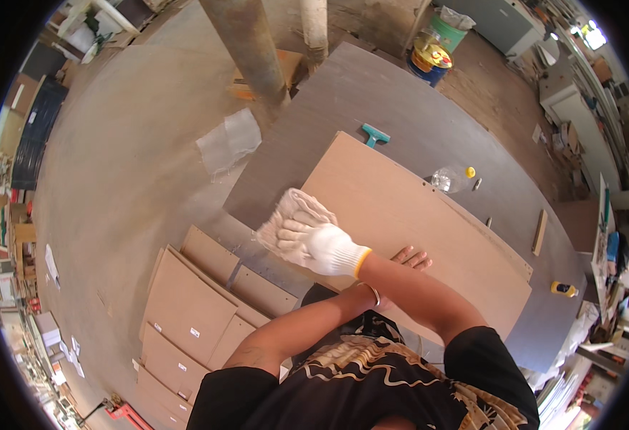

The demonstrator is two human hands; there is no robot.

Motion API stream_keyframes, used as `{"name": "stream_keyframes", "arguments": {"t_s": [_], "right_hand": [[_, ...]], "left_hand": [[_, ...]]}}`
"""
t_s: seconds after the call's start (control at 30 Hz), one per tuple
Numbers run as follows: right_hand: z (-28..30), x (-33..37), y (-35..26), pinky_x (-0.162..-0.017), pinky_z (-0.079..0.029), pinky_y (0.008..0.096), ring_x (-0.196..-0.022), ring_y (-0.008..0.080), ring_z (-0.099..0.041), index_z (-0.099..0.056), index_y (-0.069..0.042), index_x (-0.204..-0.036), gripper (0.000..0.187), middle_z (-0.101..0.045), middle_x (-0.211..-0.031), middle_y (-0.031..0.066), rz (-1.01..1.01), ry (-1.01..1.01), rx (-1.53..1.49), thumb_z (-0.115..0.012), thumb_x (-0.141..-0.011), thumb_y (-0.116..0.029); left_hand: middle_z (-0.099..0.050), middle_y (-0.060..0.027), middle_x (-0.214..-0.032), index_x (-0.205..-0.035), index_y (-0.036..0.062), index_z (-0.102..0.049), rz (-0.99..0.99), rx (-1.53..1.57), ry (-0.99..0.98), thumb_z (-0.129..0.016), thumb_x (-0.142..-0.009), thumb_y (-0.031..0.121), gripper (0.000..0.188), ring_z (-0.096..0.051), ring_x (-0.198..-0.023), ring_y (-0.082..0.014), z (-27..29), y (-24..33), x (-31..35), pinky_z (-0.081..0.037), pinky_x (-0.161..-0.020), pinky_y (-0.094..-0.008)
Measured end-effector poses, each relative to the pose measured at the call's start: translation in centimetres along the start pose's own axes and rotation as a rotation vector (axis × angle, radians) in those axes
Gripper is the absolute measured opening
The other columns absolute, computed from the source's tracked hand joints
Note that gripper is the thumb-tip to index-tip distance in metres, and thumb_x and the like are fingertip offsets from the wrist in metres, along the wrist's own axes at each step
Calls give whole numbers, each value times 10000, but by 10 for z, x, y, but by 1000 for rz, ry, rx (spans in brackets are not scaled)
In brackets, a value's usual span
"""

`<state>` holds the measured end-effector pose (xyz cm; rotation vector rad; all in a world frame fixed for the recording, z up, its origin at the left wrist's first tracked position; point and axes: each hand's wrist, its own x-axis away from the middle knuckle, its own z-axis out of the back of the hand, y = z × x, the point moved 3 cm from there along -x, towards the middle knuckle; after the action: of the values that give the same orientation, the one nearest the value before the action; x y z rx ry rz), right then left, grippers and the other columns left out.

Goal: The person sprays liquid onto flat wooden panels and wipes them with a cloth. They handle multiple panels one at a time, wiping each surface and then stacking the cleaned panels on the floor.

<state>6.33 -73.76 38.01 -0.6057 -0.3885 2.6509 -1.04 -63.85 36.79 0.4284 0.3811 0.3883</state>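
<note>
A tan rectangular board (393, 193) lies on a large dark grey sheet-topped table. My right hand (322, 245), in a white knit glove with a yellow cuff edge, reaches across to the board's left edge. Its fingers are closed on a whitish cloth (294, 206), which partly hangs over that edge. My bare left hand (413, 259) rests flat on the board with its fingers stretched out. The right forearm crosses above and hides much of that hand.
A teal scraper (375, 134), a clear bottle (447, 179) with a yellow cap, a wood strip (540, 233) and a small yellow bottle (563, 289) are on the dark table (286, 154). Stacked tan boards (192, 308) lie at left. A metal post (250, 50) stands beyond.
</note>
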Motion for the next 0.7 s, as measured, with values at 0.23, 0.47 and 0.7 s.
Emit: {"name": "stream_keyframes", "arguments": {"t_s": [0.23,0.47,0.7], "right_hand": [[34,9,135,-848,-514,420,-1006,272,-630,-619,-47,-1147,276,-649,-1053,120,-277,192,454,-564,-881,-95],[-44,-34,-16,-761,-484,409,-878,247,-593,-650,-144,-862,95,-605,-817,28,40,7,-21,-586,-890,-209],[60,-47,39,-930,-482,418,-1025,257,-595,-643,-116,-991,159,-634,-972,52,-182,162,357,-558,-880,-190]], "left_hand": [[-410,-124,-1609,-1456,119,-542,63,-38,-335,-502,-998,391,535,-351,-1498,-308,-7,5,2,-153,-1263,-557],[-307,-122,-1673,-1525,109,-440,-43,-4,-106,-447,-1028,384,569,-239,-1563,-309,-19,-3,8,-100,-1286,-543],[-496,-87,-1542,-1449,41,-529,161,-49,-40,-489,-1020,314,510,-381,-1474,-263,-34,60,64,-164,-1267,-508]]}}
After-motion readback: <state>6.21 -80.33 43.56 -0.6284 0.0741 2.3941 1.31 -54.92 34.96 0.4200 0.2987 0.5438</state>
